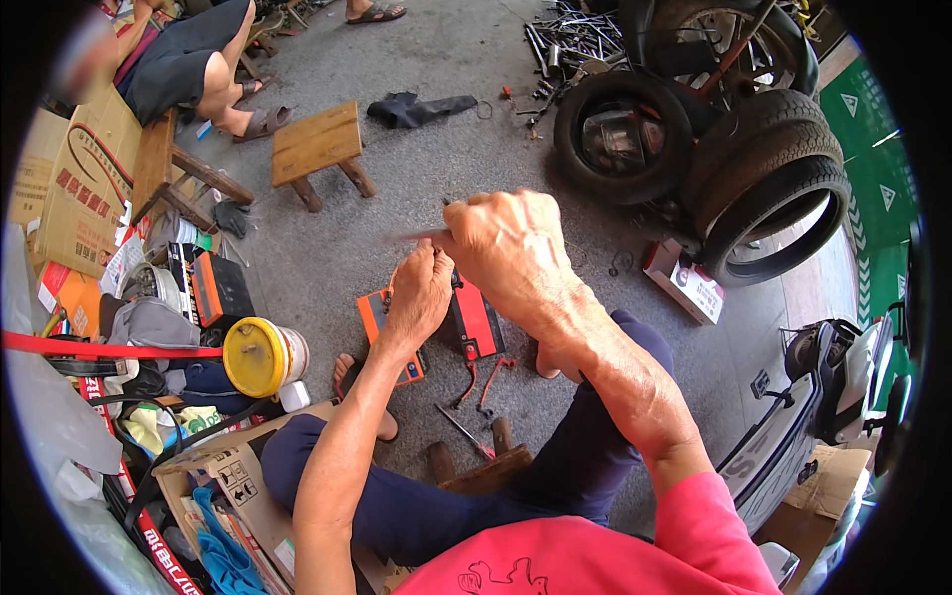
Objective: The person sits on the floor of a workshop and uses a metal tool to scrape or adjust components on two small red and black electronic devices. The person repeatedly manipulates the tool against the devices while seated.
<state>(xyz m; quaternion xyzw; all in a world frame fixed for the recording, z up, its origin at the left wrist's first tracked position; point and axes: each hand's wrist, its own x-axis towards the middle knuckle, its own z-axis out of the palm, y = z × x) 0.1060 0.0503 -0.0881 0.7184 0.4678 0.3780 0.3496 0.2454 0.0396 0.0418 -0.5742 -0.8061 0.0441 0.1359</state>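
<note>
My right hand (508, 243) is closed in a fist in the middle of the view. A thin, blurred, rod-like piece (424, 236) sticks out from it to the left; its kind is unclear. Just below and left, my left hand (420, 296) is pinched shut, its fingertips close to that piece; what it holds is hidden. Beneath my hands, a red-topped battery (478, 322) stands on the ground, partly covered by my right hand. Left of it is an orange and black battery (374, 315), partly behind my left hand. Red cable ends (496, 377) lie in front of the red-topped battery.
A screwdriver (464, 430) lies near a low stool (486, 470) between my legs. A wooden stool (317, 144) and a seated person (188, 64) are farther left. Tyres (623, 134) and scattered tools (580, 40) sit far right. A yellow-lidded bucket (254, 357) stands left.
</note>
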